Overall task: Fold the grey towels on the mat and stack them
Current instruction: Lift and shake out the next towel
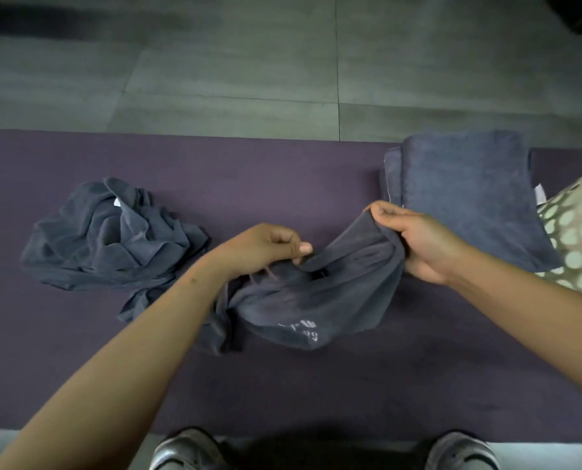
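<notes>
Grey towel (303, 296), unfolded, at the centre of the purple mat (282, 178). Left hand (262, 247) pinches its upper edge between thumb and curled fingers; right hand (415, 239) grips a raised corner, fingers curled. Crumpled pile (113, 239) at mat's left; folded stack (469, 195) at mat's right.

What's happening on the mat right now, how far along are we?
A person is partway through the towels. Both hands hold one grey towel over the purple mat: the left hand pinches one edge, the right hand grips another, and the cloth sags unfolded between them. A crumpled pile waits on the left. A folded stack sits on the right, beside a spotted cushion.
</notes>
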